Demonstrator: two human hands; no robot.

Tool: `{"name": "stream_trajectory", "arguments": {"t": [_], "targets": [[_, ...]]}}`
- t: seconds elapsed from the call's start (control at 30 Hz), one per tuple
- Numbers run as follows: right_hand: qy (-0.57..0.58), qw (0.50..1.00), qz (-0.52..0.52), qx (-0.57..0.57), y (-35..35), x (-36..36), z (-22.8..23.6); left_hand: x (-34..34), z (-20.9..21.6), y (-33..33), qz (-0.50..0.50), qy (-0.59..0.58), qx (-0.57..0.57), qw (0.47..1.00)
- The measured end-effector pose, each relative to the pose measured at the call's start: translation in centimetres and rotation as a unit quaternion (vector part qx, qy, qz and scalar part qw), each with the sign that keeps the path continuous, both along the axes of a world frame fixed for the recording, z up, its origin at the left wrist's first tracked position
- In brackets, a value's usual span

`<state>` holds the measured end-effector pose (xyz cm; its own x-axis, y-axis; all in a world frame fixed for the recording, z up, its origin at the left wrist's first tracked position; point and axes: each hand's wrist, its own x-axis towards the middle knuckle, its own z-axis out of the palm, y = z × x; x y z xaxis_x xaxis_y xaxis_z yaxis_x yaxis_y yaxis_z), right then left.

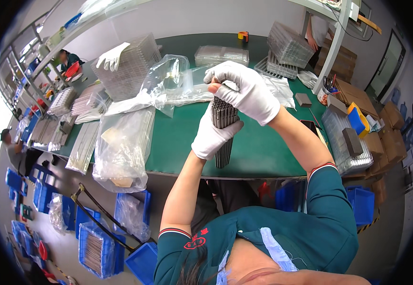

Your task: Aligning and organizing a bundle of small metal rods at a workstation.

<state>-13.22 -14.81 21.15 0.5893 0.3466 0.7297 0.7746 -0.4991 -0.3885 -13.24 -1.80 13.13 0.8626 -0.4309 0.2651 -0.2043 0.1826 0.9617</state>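
Observation:
A bundle of thin dark metal rods point(223, 115) stands nearly upright just over the near part of the green table. My left hand point(211, 137), in a white glove, is wrapped round the bundle at mid-height. Above its top end, my right hand point(250, 92) is closed with thumb and forefinger brought together. That hand also wears a white glove, and a bare thumb tip shows. Whatever it may pinch is too small or hidden to make out. See-through plastic bags point(125, 147) holding pale contents lie to the left of the bundle.
Stacked see-through plastic trays point(128, 66) stand at the back left, with a loose white glove point(112, 57) on top. More trays point(289, 45) lean at the back right. A shelf post point(335, 45) rises on the right. Blue bins point(97, 249) sit on the floor.

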Motion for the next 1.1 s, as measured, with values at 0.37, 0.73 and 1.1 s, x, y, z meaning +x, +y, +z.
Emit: {"name": "stream_trajectory", "arguments": {"t": [0.37, 0.73, 1.1], "targets": [[-0.043, 0.999, 0.011, -0.013, -0.2, 0.1, 0.8, 0.1, -0.4, 0.0, -0.005, 0.0, 0.014, 1.0], [0.027, 0.993, 0.014, -0.117, -0.8, -0.2, 1.6, 0.2, -0.4, 0.0, -0.017, -0.013, -0.007, 1.0], [0.063, 0.997, 0.032, -0.027, -0.3, -0.6, 1.4, 0.2, -0.1, 0.1, 0.0, -0.04, 0.038, 0.998]]}}
